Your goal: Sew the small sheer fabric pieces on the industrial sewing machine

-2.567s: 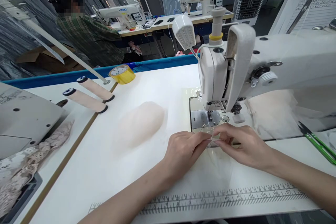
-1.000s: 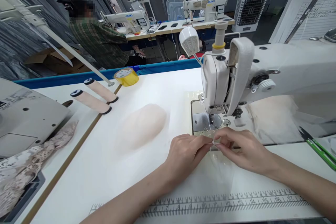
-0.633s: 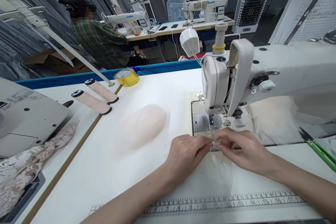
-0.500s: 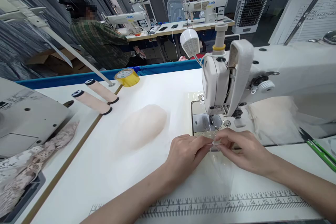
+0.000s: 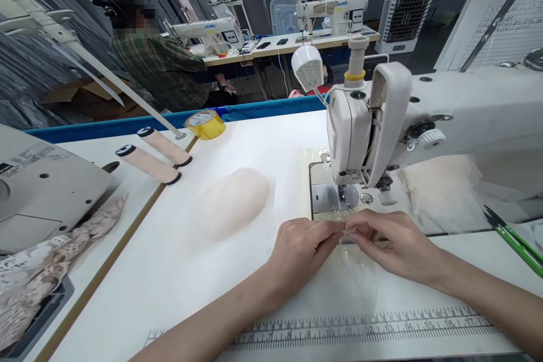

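My left hand [image 5: 299, 249] and my right hand [image 5: 390, 243] meet fingertip to fingertip just in front of the sewing machine's needle plate [image 5: 326, 198]. Both pinch a thin, sheer piece of fabric [image 5: 358, 274], whose see-through part hangs toward the front edge of the table. Its upper edge is mostly hidden by my fingers. Behind my hands stands the white sewing machine head [image 5: 350, 136], its needle and presser foot above the metal plate. A pale beige moulded cup shape [image 5: 233, 201] lies on the table to the left of my left hand.
Green-handled thread snips [image 5: 515, 243] and folded beige mesh [image 5: 443, 192] lie at the right. Two thread cones [image 5: 148, 164] and a yellow tape roll [image 5: 206, 124] are at the left. A printed ruler [image 5: 331, 334] runs along the front. A co-worker [image 5: 156, 65] sits at another machine.
My hands stay almost in the same place, with only a slight shift of the pinching fingertips. The rest of the table looks the same.
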The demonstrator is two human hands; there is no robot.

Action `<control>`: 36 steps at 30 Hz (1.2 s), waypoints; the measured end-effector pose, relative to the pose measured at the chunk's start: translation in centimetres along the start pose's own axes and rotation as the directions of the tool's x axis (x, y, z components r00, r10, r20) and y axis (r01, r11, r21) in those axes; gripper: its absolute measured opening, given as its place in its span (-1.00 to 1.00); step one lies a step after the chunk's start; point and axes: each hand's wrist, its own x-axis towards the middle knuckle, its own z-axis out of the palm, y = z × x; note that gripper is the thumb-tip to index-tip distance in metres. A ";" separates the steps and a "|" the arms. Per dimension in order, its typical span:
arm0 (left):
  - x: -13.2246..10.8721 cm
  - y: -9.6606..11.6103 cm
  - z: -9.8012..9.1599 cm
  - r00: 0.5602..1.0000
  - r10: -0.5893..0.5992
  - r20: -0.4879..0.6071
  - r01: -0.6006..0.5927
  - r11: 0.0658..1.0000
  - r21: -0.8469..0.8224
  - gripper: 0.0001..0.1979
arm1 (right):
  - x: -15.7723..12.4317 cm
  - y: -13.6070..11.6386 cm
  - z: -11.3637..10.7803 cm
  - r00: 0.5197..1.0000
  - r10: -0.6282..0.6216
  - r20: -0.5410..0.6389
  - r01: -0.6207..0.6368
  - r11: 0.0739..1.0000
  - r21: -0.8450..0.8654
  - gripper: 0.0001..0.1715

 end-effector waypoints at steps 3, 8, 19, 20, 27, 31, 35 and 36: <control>0.0 -0.1 -0.1 0.999 0.040 -0.029 -0.039 0.999 0.019 -0.88 | -0.1 0.1 0.1 1.000 0.009 -0.004 -0.009 1.000 0.010 -0.83; 0.1 -0.3 -0.2 0.987 0.136 -0.088 -0.129 0.988 0.083 -0.93 | -0.3 0.0 0.1 1.000 0.006 -0.008 -0.006 1.000 0.011 -0.80; 0.3 -0.4 -0.3 0.966 0.218 -0.138 -0.201 0.971 0.128 -0.97 | -0.3 0.1 0.2 0.998 -0.050 -0.032 0.049 0.999 -0.010 -0.80; 0.3 -0.4 -0.3 0.964 0.224 -0.140 -0.206 0.969 0.133 -0.97 | -0.4 0.1 0.2 0.998 -0.045 -0.036 0.045 0.999 -0.008 -0.78; 0.2 -0.2 -0.4 0.969 0.220 -0.113 -0.205 0.970 0.127 -0.93 | -0.3 0.1 0.1 0.999 -0.028 -0.034 0.026 0.999 -0.037 -0.81; 0.2 -0.1 -0.3 0.969 0.214 -0.124 -0.200 0.973 0.117 -0.92 | -0.3 0.1 0.2 0.999 -0.027 -0.038 0.025 0.999 -0.030 -0.82; 0.2 -0.2 -0.3 0.969 0.210 -0.129 -0.195 0.974 0.114 -0.93 | -0.3 0.0 0.1 0.999 -0.021 -0.044 0.020 0.999 -0.029 -0.83; 0.2 -0.2 -0.3 0.970 0.208 -0.128 -0.194 0.974 0.114 -0.93 | -0.3 0.0 0.1 0.999 -0.023 -0.039 0.022 0.999 -0.031 -0.84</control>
